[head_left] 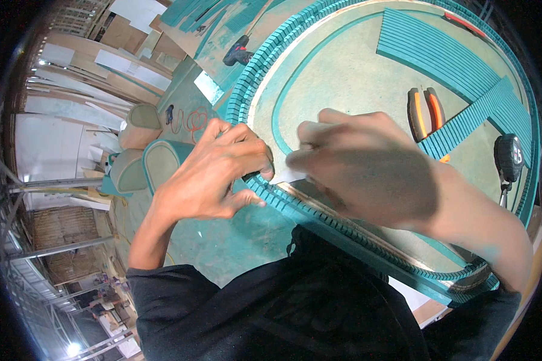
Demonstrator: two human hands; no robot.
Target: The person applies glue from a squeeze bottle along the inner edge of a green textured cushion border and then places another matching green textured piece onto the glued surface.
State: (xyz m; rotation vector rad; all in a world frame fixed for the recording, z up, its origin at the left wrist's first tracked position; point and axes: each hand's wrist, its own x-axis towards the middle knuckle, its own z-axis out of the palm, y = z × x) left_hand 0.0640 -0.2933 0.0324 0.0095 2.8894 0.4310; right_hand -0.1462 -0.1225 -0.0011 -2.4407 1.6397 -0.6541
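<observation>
A large round board [337,78] lies before me, its edge lined with a green grooved strip [301,212] that bends along the curve. My left hand [214,171] grips the strip at the near-left edge, fingers curled over the top and thumb on the outer side. Just right of it, my right hand [367,174] is closed above the board's inner side, somewhat blurred. A small whitish piece [289,175] shows between the hands near the rim; whether the right fingers hold it is unclear.
On the board lie green slatted panels [436,54], a tool with orange-and-black handles [417,114], and a black tape measure [509,157]. A cordless drill [238,53] rests beyond the left rim. Rounded green-edged forms [161,163] and a red cord [196,120] are on the floor at left.
</observation>
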